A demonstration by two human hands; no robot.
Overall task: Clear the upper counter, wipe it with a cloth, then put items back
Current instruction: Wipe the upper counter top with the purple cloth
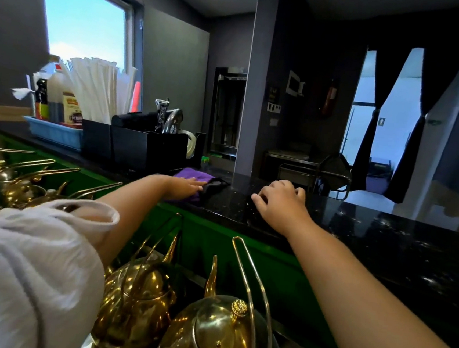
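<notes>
The upper counter [384, 239] is polished black stone running from centre to right. A purple cloth [194, 175] with a dark fold lies on it near the middle. My left hand [183, 187] lies flat on the cloth with its fingers straight. My right hand [281, 204] rests on the bare counter to the right of the cloth, fingers loosely curled, holding nothing. At the counter's left end stand a black organiser [146, 149] holding white paper-wrapped straws [96, 91], and a blue tray [55, 133] with bottles.
Below the counter, in front of a green panel [216, 245], stand several brass teapots [207, 334] with tall wire handles. A dark pillar [254, 92] rises behind the counter. A window is at the left and curtained doorways at the right.
</notes>
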